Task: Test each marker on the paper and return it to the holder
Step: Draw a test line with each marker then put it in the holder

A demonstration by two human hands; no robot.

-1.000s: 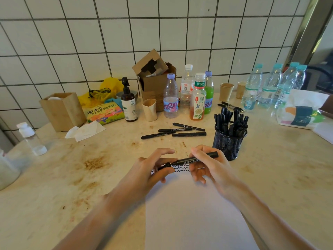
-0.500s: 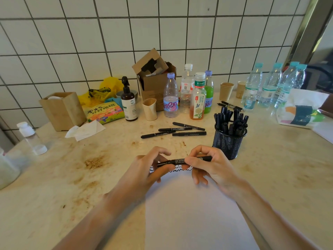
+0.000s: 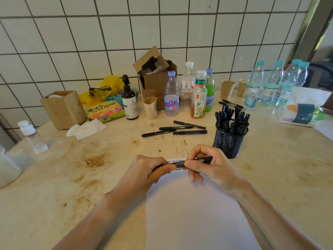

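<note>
Both my hands hold one black marker (image 3: pixel 201 160) level above the top edge of the white paper (image 3: pixel 194 213). My left hand (image 3: pixel 149 172) is closed around its left end, which is hidden by the fingers. My right hand (image 3: pixel 209 165) pinches the barrel near the middle. Black squiggles mark the paper's top edge. The black mesh holder (image 3: pixel 229 141), packed with several black markers, stands just right of and behind my right hand. Several more black markers (image 3: pixel 180 129) lie on the counter beyond my hands.
Bottles (image 3: pixel 172 98), a cardboard box (image 3: pixel 155 76), a pump bottle (image 3: pixel 128 103), paper cups (image 3: pixel 227 89) and a beige cup (image 3: pixel 150 108) line the tiled wall. Water bottles (image 3: pixel 270 85) and a paper bag (image 3: pixel 302 109) sit at the right; a wooden box (image 3: pixel 63 109) and tissue at the left.
The marker dropped from a tilt to level and my hands drew closer together. My left hand's fingers closed fully over its left end.
</note>
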